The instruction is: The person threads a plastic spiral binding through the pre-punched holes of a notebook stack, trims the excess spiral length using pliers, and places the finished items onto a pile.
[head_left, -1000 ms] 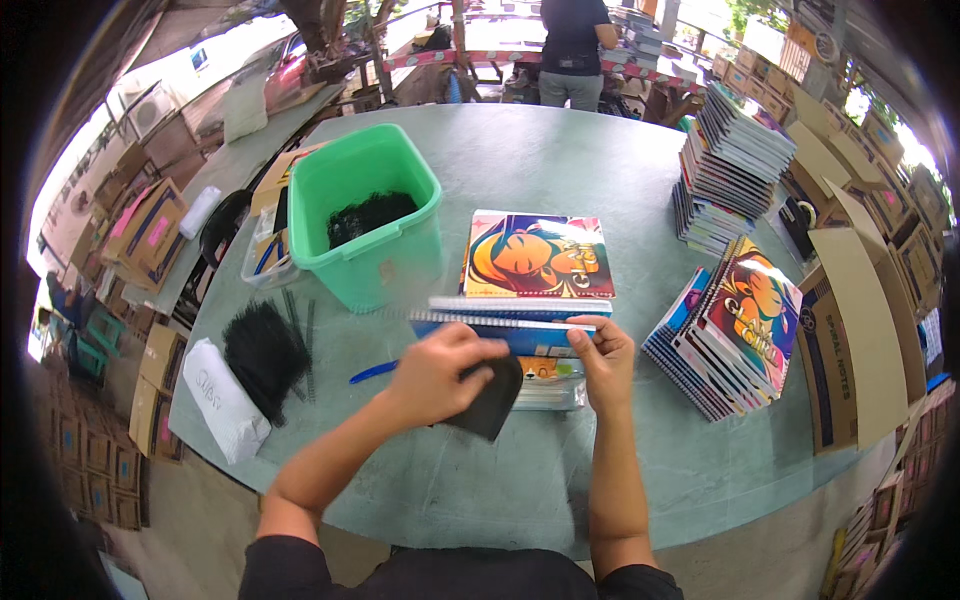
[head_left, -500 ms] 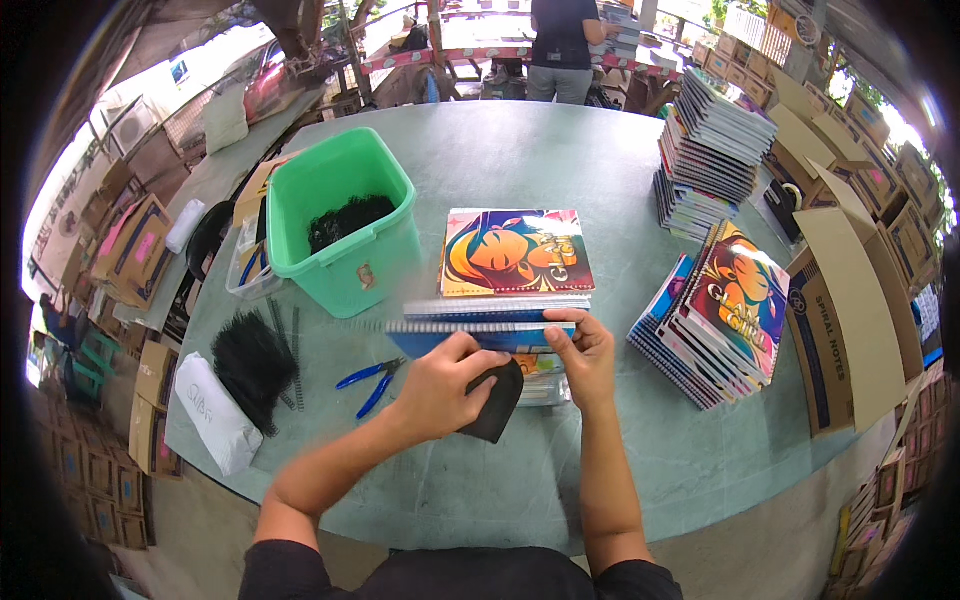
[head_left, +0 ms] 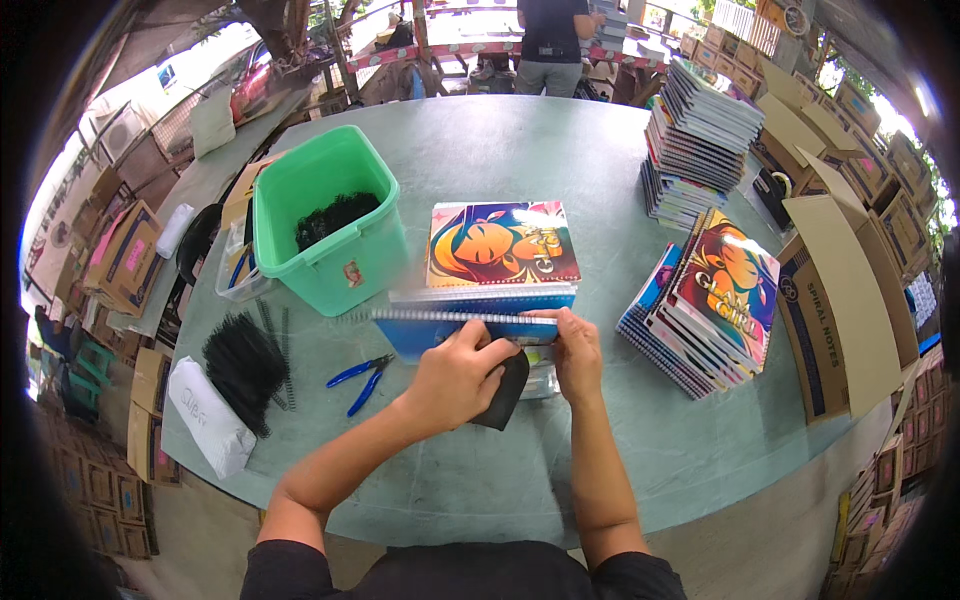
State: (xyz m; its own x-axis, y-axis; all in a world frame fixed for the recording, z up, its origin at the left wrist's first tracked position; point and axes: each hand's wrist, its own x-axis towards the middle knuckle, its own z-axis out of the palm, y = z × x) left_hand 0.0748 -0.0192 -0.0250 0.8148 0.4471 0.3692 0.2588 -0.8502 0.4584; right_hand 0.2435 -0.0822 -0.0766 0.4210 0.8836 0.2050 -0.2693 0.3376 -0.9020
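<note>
A blue-covered spiral notebook [head_left: 405, 342] stands on edge in front of me, its spine upward. A wire-like coil [head_left: 355, 317] runs along the spine and sticks out past its left end, blurred. My left hand [head_left: 462, 372] has curled fingers at the spine's middle and grips a flat black pad [head_left: 508, 395] that hangs beside the palm. With thumb and fingers, my right hand [head_left: 578, 352] pinches the notebook's right end. Just behind lies a stack of notebooks with an illustrated cover [head_left: 505, 245]. Blue-handled pliers [head_left: 362, 382] lie left of my left hand.
A green bin [head_left: 335, 265] holding black coils stands at the left. Loose black coils [head_left: 245, 365] lie by a white wrapped bundle [head_left: 210, 415]. Notebook piles [head_left: 705, 300] and a taller stack [head_left: 700, 145] stand right, beside an open carton [head_left: 815, 340]. A person [head_left: 550, 45] stands beyond the table.
The whole view has shifted slightly. My right hand's fingers have moved down a little at the notebook's right end. My left hand stays at the spine with the black pad.
</note>
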